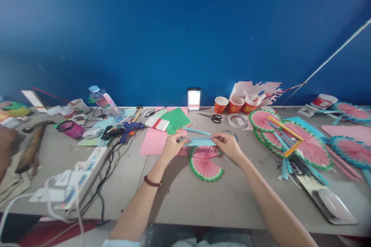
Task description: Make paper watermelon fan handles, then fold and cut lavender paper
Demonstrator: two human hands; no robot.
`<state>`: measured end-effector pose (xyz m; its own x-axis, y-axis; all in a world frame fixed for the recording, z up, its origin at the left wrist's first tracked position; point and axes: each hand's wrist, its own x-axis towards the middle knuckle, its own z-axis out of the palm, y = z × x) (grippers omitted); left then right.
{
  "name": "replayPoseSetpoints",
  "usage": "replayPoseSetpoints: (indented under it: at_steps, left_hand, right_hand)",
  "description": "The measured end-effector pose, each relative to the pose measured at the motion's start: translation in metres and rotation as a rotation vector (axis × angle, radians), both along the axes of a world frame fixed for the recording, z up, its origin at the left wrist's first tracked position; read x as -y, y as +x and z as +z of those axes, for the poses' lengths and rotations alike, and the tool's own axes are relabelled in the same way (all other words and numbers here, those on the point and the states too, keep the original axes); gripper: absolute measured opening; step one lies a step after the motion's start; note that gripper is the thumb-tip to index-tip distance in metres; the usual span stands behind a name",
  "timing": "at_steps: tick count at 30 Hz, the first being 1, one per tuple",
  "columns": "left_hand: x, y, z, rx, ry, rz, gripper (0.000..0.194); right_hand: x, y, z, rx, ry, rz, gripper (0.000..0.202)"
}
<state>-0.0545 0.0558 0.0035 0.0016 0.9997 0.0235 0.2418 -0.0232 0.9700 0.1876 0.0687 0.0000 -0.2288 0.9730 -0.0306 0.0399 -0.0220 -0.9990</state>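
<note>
A strip of light blue paper [199, 142] is stretched level between my two hands above the table. My left hand [175, 146] pinches its left end, and my right hand [227, 144] pinches the right end. Just below the strip lies a pleated paper fan [204, 164], pink with a green rim, partly spread and with a gap at its right side. The strip and my right fingers cover some of its upper edge. Behind my hands rests a narrow folded blue strip [197, 131].
Scissors [213, 117], a tape roll [237, 120] and red paper cups [221, 105] stand farther back. Finished watermelon fans [310, 144] are piled right. Leftward are a blue glue gun [127, 130], a plastic bottle [106, 102], a power strip [87, 177] and a hammer [31, 146].
</note>
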Motion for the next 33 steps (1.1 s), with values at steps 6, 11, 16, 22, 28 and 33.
replayPoseSetpoints:
  at_steps: [6, 11, 16, 22, 28, 33]
  left_hand:
    - [-0.001, -0.015, 0.036, 0.05, -0.071, -0.252, 0.042]
    - [-0.019, -0.004, 0.073, 0.126, -0.141, -0.39, 0.053]
    - [-0.027, 0.03, 0.081, 0.167, -0.378, -0.782, 0.052]
    - [-0.018, 0.041, 0.066, 0.26, -0.341, -0.69, 0.048]
    - [-0.017, 0.039, 0.07, 0.239, -0.294, -0.66, 0.042]
    - [-0.015, 0.037, 0.074, 0.176, -0.208, -0.648, 0.038]
  right_hand:
    - [-0.004, 0.011, 0.036, -0.021, 0.099, 0.007, 0.033]
    - [-0.015, 0.014, 0.071, 0.185, 0.174, 0.223, 0.022]
    - [-0.022, 0.004, 0.089, 0.264, 0.248, 0.324, 0.019]
    - [-0.023, 0.003, 0.088, 0.275, 0.266, 0.317, 0.025]
    - [-0.027, 0.001, 0.081, 0.257, 0.219, 0.26, 0.023]
    - [-0.025, -0.003, 0.084, 0.151, 0.138, 0.248, 0.024]
